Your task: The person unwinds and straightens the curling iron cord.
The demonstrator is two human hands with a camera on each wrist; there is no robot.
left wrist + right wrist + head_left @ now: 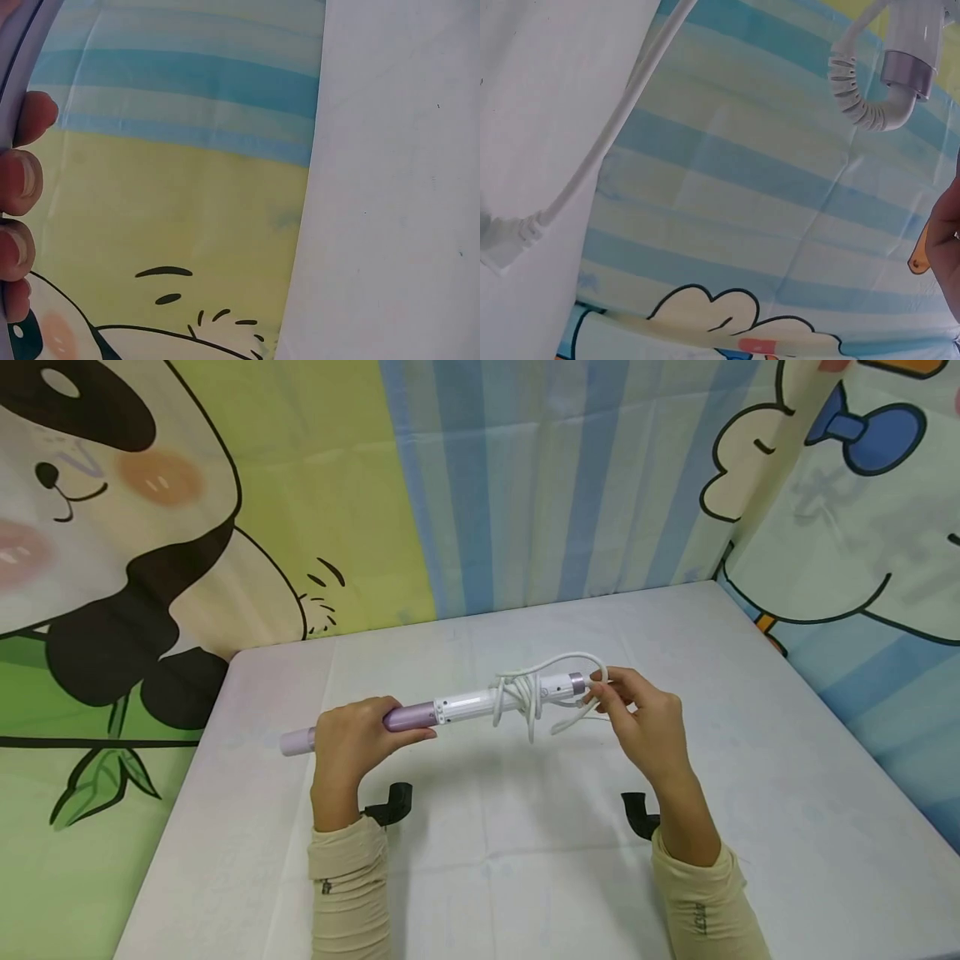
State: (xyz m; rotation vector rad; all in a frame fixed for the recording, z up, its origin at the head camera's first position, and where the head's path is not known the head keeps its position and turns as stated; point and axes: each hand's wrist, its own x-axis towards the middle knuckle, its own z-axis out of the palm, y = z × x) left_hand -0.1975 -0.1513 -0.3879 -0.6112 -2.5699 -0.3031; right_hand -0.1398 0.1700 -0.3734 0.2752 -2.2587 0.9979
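A lavender-and-white hair styling iron (468, 703) is held up slantwise over the white table, its white cord (525, 693) wound in several turns about the handle. My left hand (352, 739) grips the lavender barrel; in the left wrist view its curled fingertips (21, 180) show along the barrel's edge. At the cord end, my right hand (637, 714) pinches a loop of the cord between thumb and fingers. In the right wrist view the ribbed cord sleeve (847, 94) bends out of the handle's end, and a white plug (506, 240) hangs at lower left.
The white-covered table (480, 877) spreads below both hands. A cartoon-printed curtain (525, 485) stands along its back and sides. Black curved pieces (393, 804) sit at both wrists, by the beige sleeves (348, 893).
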